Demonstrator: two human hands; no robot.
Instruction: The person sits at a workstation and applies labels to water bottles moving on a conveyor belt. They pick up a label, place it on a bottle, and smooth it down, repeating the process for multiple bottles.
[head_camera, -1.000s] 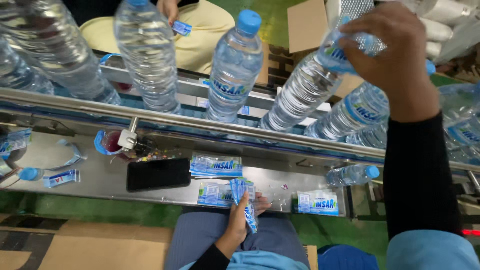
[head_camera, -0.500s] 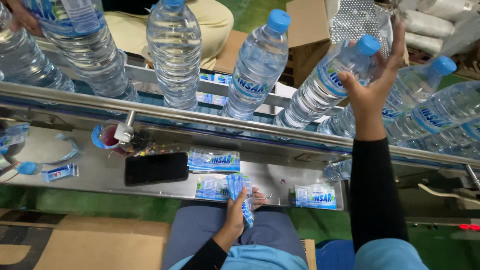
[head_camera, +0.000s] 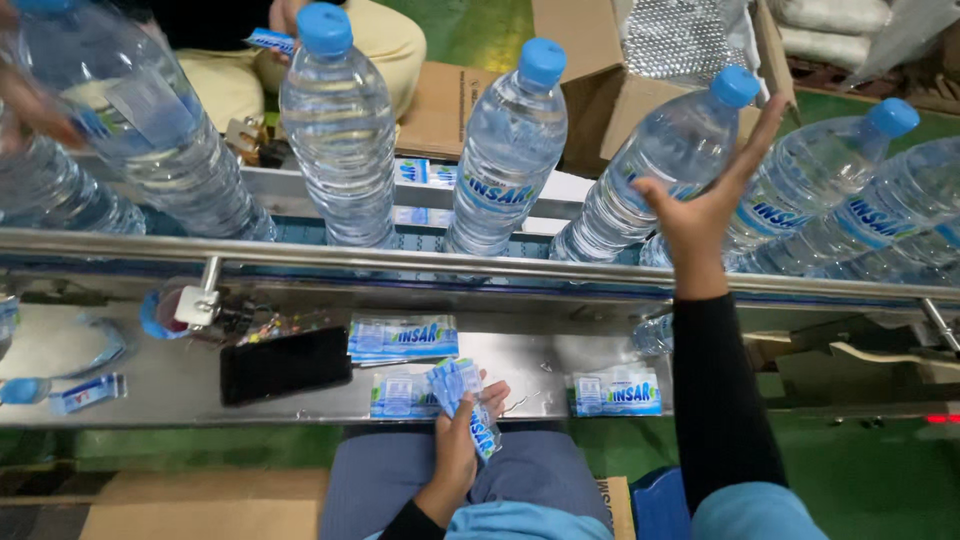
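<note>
Both hands work at a steel conveyor rail (head_camera: 400, 258) that runs across the view. Below the rail, over the person's lap, the left hand (head_camera: 458, 450) is closed around a small bunch of blue-and-white labels (head_camera: 462, 398), thumb on top, the bunch fanning upward toward the shelf. Above the rail, the right hand (head_camera: 705, 205) is raised with fingers spread wide and nothing in it, its palm just beside a clear water bottle (head_camera: 660, 160) with a blue cap; whether the palm touches the bottle's side I cannot tell. That bottle leans on the far side of the rail, with another capped bottle (head_camera: 505, 150) to its left and a third (head_camera: 338, 130) further left, all standing on the belt behind the rail. More bottles (head_camera: 850, 200) lie tilted behind the rail beyond the right hand.

On the steel shelf (head_camera: 545, 365) just below the rail lie three flat stacks of labels: one (head_camera: 403, 338) close under the rail, one (head_camera: 398, 395) touching the left hand's bunch, and one (head_camera: 617, 392) under the right forearm. A black phone (head_camera: 285, 364) rests on the shelf left of those stacks. Behind the rail, another person's hand (head_camera: 35, 105) is on a large bottle (head_camera: 130, 110), blurred.
</note>
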